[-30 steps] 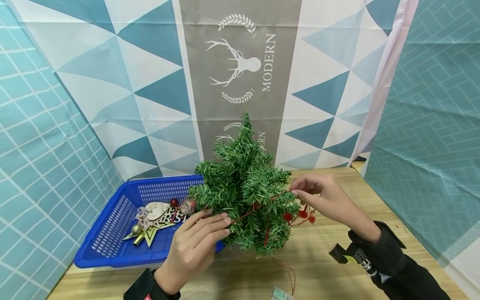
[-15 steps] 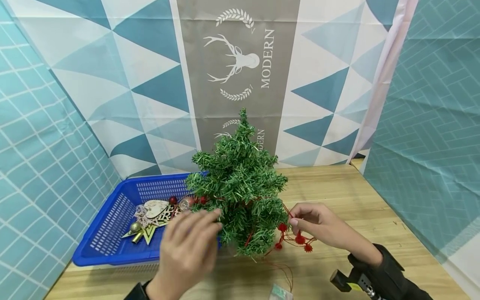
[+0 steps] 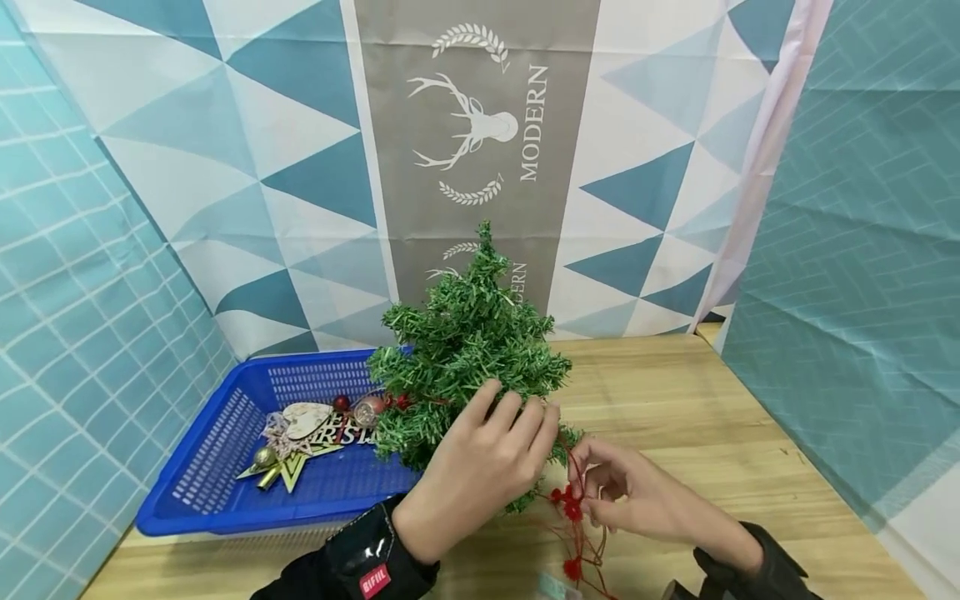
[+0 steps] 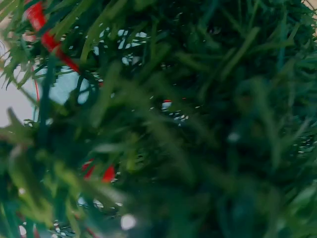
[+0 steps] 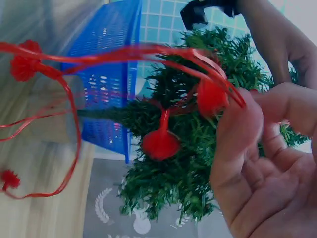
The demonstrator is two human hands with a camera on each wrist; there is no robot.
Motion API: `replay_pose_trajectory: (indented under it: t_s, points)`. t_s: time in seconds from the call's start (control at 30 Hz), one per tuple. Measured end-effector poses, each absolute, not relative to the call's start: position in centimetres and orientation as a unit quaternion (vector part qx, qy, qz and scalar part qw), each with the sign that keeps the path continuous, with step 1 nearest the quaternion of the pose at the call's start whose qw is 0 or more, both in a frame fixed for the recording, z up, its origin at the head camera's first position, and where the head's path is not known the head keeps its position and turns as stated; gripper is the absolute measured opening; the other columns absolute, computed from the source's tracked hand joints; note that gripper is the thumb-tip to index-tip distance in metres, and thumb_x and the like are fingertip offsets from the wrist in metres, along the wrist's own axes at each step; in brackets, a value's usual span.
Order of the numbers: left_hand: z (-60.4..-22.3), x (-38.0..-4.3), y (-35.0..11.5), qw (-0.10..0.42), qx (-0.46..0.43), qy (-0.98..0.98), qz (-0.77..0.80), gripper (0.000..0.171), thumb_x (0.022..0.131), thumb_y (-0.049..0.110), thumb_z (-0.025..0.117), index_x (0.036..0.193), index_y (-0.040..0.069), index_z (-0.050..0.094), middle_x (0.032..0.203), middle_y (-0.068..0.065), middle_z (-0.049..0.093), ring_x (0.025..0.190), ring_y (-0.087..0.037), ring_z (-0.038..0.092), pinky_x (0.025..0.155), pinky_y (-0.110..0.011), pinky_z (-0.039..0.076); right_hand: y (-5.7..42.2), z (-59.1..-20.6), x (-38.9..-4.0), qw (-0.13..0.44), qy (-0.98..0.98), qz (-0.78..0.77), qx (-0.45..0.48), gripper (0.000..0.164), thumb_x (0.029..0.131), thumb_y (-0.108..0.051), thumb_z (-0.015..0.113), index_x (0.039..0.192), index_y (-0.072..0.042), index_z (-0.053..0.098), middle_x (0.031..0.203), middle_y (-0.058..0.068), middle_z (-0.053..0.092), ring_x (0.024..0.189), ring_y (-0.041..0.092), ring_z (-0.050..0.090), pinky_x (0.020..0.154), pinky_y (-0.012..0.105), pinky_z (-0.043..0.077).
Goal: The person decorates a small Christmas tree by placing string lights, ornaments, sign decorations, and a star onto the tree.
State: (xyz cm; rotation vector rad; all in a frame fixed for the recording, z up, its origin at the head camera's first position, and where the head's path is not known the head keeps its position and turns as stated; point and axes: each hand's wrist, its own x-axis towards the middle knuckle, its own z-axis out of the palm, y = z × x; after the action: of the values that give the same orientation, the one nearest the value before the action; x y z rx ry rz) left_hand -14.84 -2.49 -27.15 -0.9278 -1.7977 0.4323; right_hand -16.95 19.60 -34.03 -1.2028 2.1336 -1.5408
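Note:
A small green artificial Christmas tree (image 3: 465,333) stands at the middle of the table. My left hand (image 3: 483,467) reaches across its front, fingertips bent against the branches. In the left wrist view, blurred branches (image 4: 198,124) fill the picture, with red bits of string among them. Low at the tree's right side, my right hand (image 3: 645,500) pinches a red string with pom-poms (image 3: 572,506) between thumb and forefinger. The right wrist view shows its strands running over the thumb, with a red pom-pom (image 5: 161,144) hanging before the tree. Another pom-pom (image 3: 402,402) shows at the tree's left side.
Left of the tree sits a blue plastic basket (image 3: 187,525) holding a gold star (image 3: 294,467), a wooden heart (image 3: 307,419), lettering and small baubles. A pale green-and-clear piece (image 3: 557,586) lies at the table's front edge. Patterned cloth (image 3: 480,100) hangs behind.
My left hand has left the tree's left side and moved right across its front. My right hand has come down from mid-tree, still pinching the string, with the pom-poms now hanging lower.

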Motion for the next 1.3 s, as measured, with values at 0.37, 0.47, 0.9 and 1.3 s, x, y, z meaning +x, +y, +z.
replay_pose_trajectory:
  t_s: [0.37, 0.47, 0.9, 1.3]
  points:
    - [-26.5, -14.5, -4.0, 0.538, -0.404, -0.731, 0.115, 0.034, 0.094, 0.008, 0.034, 0.087, 0.014, 0.067, 0.079, 0.002, 0.061, 0.074, -0.015, 0.056, 0.082, -0.035, 0.043, 23.0, -35.8, -15.4, -0.016, 0.831, -0.437, -0.344, 0.038, 0.076, 0.015, 0.052, 0.095, -0.018, 0.05, 0.078, -0.003, 0.05, 0.045, -0.004, 0.037, 0.037, 0.017, 0.035]
    - [-27.3, -14.9, -4.4, 0.537, -0.414, -0.728, 0.099, 0.03, 0.094, 0.009, 0.036, 0.09, 0.013, 0.065, 0.082, 0.0, 0.061, 0.077, -0.017, 0.056, 0.087, -0.038, 0.041, 24.5, -36.3, -15.0, -0.08, 0.862, -0.377, -0.33, 0.04, 0.072, 0.013, 0.061, 0.086, -0.024, 0.053, 0.075, -0.01, 0.053, 0.051, -0.003, 0.045, 0.039, 0.017, 0.037]
    - [-27.3, -14.6, -5.3, 0.562, -0.417, -0.712, 0.058, 0.024, 0.092, 0.009, 0.04, 0.087, 0.012, 0.064, 0.081, 0.0, 0.061, 0.075, -0.016, 0.055, 0.086, -0.037, 0.04, 27.6, -37.5, -14.1, -0.207, 0.937, -0.183, -0.215, 0.065, 0.041, -0.045, 0.082, 0.067, -0.017, 0.03, 0.062, -0.014, 0.027, 0.057, -0.002, 0.025, 0.054, 0.021, 0.018]
    - [-26.5, -14.3, -5.2, 0.564, -0.416, -0.712, 0.05, 0.026, 0.092, 0.009, 0.041, 0.083, 0.013, 0.065, 0.077, 0.001, 0.062, 0.072, -0.014, 0.055, 0.082, -0.035, 0.042, 25.6, -36.8, -14.8, -0.068, 0.866, -0.376, -0.323, 0.017, 0.084, -0.012, 0.06, 0.078, -0.021, 0.046, 0.077, -0.013, 0.046, 0.068, 0.004, 0.046, 0.053, 0.022, 0.038]
